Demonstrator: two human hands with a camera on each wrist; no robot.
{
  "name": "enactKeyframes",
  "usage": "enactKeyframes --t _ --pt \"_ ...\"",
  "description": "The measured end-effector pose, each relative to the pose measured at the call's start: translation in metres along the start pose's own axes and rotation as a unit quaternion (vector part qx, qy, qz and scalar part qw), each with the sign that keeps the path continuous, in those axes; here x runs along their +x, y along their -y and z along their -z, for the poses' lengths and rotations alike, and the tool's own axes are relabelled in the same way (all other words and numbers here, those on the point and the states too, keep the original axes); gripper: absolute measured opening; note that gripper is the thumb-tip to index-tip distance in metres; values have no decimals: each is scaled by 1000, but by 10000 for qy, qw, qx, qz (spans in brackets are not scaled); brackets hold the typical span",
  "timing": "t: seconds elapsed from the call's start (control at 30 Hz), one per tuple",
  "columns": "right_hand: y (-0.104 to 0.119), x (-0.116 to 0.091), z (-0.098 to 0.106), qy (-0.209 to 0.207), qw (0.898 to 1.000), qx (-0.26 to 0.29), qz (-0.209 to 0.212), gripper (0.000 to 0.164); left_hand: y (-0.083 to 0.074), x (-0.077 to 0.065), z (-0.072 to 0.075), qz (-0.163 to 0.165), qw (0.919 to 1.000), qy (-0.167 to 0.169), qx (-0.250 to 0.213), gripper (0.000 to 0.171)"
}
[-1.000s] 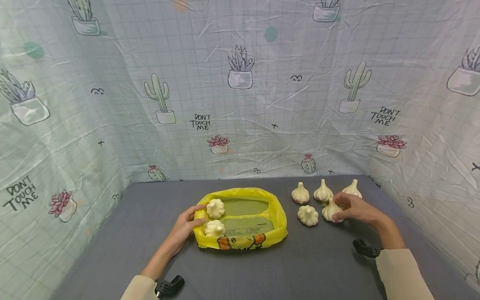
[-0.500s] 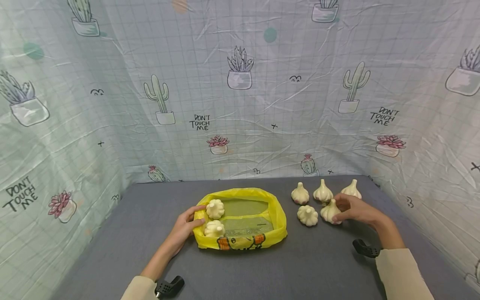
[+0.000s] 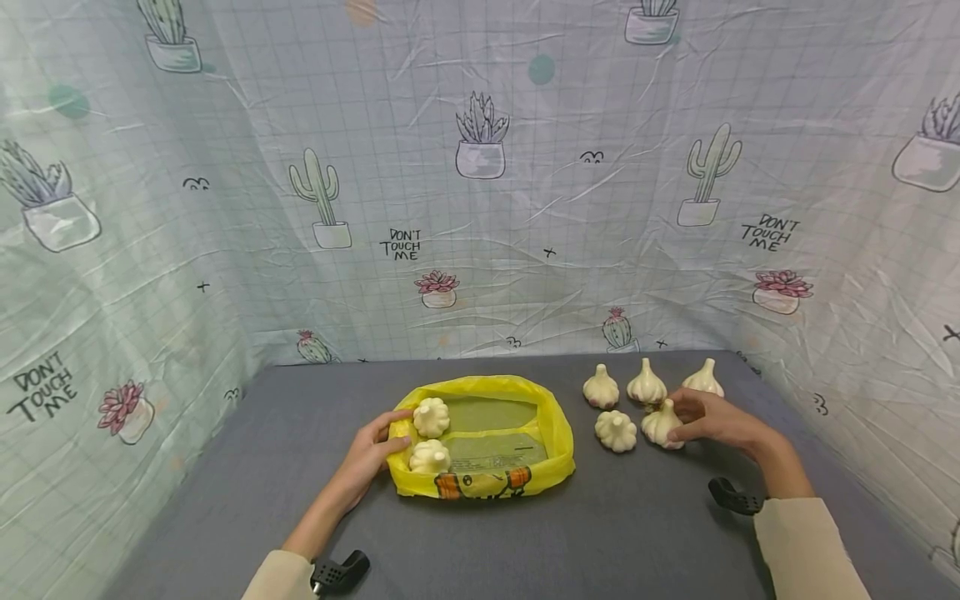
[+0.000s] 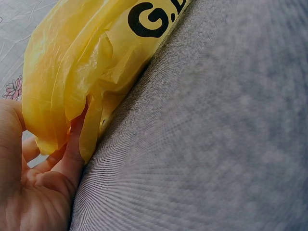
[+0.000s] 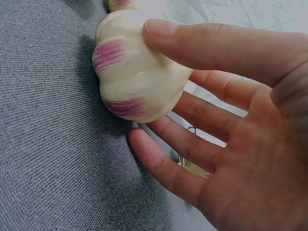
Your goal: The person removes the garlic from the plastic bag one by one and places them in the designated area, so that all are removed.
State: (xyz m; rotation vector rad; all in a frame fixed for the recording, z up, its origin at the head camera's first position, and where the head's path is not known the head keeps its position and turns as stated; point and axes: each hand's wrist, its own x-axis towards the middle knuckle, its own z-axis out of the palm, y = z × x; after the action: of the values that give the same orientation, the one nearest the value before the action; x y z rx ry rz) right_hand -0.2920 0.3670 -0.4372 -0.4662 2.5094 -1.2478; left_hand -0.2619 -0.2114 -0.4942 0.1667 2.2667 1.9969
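At the left end of a yellow plastic bag (image 3: 558, 433), my left hand (image 3: 369, 446) grips the rim between thumb and fingers. The bag lies with its mouth open and rolled wide, and two garlic bulbs (image 3: 431, 417) sit inside at its left. On the right side of the table, my right hand (image 3: 716, 418) holds a garlic bulb (image 3: 660, 427) by its side. In the right wrist view this bulb (image 5: 137, 72) shows purple streaks, with the thumb on top and the fingers behind and below.
Near the held bulb stand several more: a bulb (image 3: 601, 387) at the back left, another bulb (image 3: 647, 383) behind, a bulb (image 3: 705, 379) at the far right and a bulb (image 3: 616, 431) beside it. A printed curtain (image 3: 525, 208) hangs behind the grey table (image 3: 585, 542).
The held garlic bulb has sunk very slightly and stands a little more upright. Both hands have stayed nearly in place, the left on the bag, the right on the bulb.
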Motion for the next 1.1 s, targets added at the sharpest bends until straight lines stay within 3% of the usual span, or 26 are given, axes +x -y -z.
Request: enactKeyframes --t 1.1 --pt "4 -3 -2 -67 10000 -63 -14 53 -1 -2 -1 29 9999 59 -76 52"
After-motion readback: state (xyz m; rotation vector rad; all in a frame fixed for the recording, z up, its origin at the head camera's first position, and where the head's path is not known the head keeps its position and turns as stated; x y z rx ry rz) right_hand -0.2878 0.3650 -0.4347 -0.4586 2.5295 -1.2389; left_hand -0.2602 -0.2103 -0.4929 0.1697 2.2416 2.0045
